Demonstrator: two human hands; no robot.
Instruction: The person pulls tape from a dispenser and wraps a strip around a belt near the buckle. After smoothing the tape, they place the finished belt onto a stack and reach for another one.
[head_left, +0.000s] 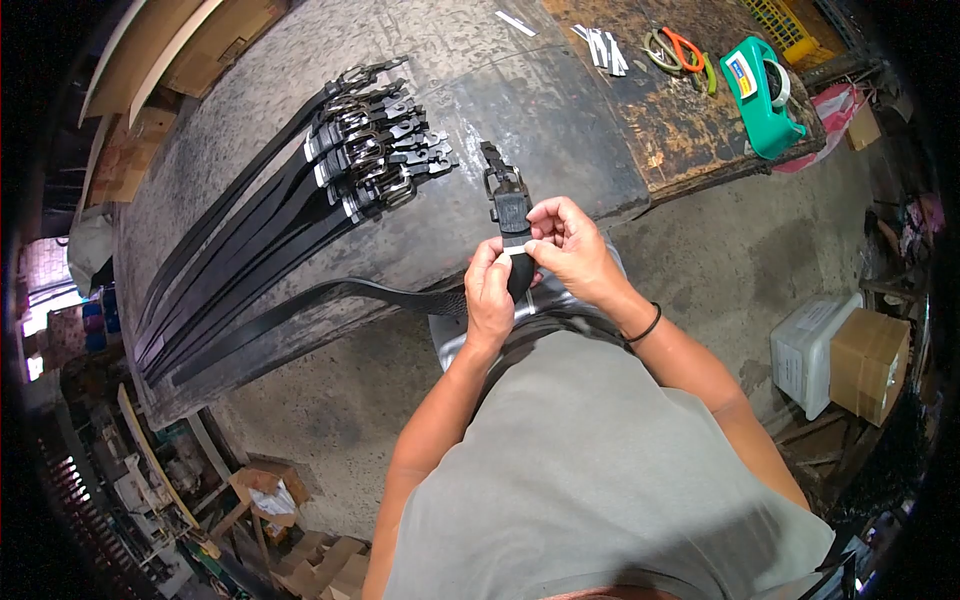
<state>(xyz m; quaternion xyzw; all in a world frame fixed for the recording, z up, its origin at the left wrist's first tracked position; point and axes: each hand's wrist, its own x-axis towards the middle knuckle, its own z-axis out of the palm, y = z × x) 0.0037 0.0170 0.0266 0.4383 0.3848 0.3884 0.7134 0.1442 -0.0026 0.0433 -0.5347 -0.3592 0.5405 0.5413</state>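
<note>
Both my hands hold one black belt (511, 215) by its buckle end, just above the near edge of the grey table (250, 120). My left hand (489, 290) grips the strap below the metal buckle (502, 180). My right hand (566, 240) pinches a pale band wrapped around the strap near the buckle. The belt's long tail (330, 295) trails left across the table. A row of several black belts (300, 200) with metal buckles lies spread on the table to the left.
A green tape dispenser (762, 92), orange-and-green scissors (680, 48) and pale strips (603, 47) lie on the brown worktop at the back right. A white box (808, 350) and a cardboard box (870, 362) stand on the floor at right. Cartons clutter the floor at lower left.
</note>
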